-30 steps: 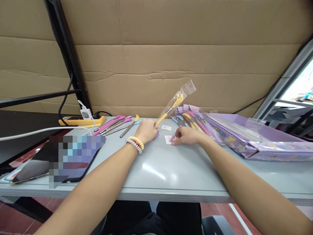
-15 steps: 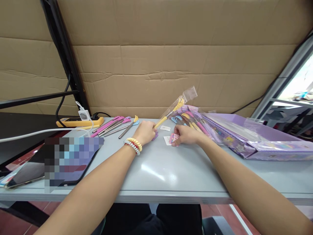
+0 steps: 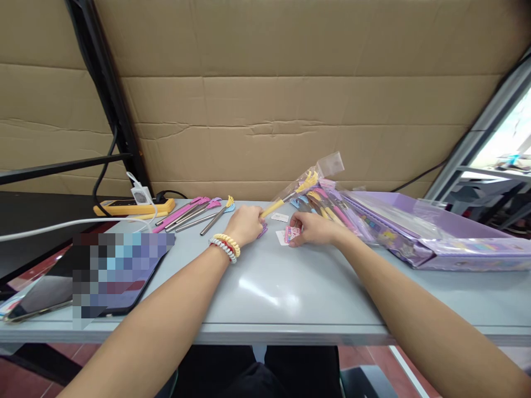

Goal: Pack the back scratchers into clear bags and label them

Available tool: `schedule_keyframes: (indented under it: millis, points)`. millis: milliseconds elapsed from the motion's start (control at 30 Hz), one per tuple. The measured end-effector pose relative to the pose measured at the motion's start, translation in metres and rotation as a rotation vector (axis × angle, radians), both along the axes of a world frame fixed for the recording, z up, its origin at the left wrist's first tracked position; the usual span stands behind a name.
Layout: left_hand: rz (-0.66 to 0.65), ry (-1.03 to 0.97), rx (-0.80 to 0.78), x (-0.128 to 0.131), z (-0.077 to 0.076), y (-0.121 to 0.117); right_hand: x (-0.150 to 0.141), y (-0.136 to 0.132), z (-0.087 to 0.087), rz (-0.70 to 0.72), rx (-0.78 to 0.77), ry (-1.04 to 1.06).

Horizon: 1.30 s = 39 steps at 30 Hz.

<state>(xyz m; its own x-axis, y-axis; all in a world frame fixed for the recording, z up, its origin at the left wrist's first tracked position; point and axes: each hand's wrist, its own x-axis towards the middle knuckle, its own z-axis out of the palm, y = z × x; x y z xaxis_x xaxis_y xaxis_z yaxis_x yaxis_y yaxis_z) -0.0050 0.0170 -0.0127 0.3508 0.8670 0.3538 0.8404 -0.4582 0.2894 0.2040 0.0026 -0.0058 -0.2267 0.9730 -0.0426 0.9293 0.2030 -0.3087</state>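
My left hand (image 3: pixel 245 225), with beaded bands at the wrist, is closed round a yellow back scratcher (image 3: pixel 274 208) in a clear plastic sleeve (image 3: pixel 332 163). Its hand-shaped end points up and right. A small purple piece (image 3: pixel 263 230) shows beside these fingers, partly hidden. My right hand (image 3: pixel 312 228) pinches a small pink printed card (image 3: pixel 291 234) just above the tabletop, at a white card (image 3: pixel 281 237). Another white label (image 3: pixel 280 218) lies between the hands. Past my right hand lie several sleeved back scratchers (image 3: pixel 332 207) in blue, yellow and pink.
Several loose back scratchers (image 3: pixel 191 215) lie at the left, near a yellow power strip (image 3: pixel 128 207) with a white charger (image 3: pixel 141 194) and cable. A tablet-like device (image 3: pixel 136 282) rests at the front left. An open purple box (image 3: pixel 440 251) stands at the right, before a cardboard wall (image 3: pixel 265 99).
The sleeved end of the yellow back scratcher has swung slightly down and to the right. The pink card has shifted a little left with my right hand.
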Motion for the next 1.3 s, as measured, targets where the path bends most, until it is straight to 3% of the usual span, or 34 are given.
schedule_keyframes:
  millis: [167, 800, 1133, 1300]
  points:
    - [0.047, 0.015, 0.009, 0.0007, 0.0018, -0.0016, -0.0013, -0.0006, 0.0013, 0.029, -0.022, -0.029]
    - [-0.002, 0.020, -0.002, 0.0002, -0.0016, 0.0012, -0.0021, -0.0025, 0.0017, 0.108, -0.045, -0.011]
    - [0.029, 0.042, -0.006, -0.0001, -0.0019, 0.0016, 0.0006, 0.0005, -0.0021, 0.062, 0.025, -0.065]
    - [0.069, 0.049, -0.003, -0.0005, -0.0023, 0.0026, 0.0003, -0.0003, 0.0003, 0.070, -0.030, -0.073]
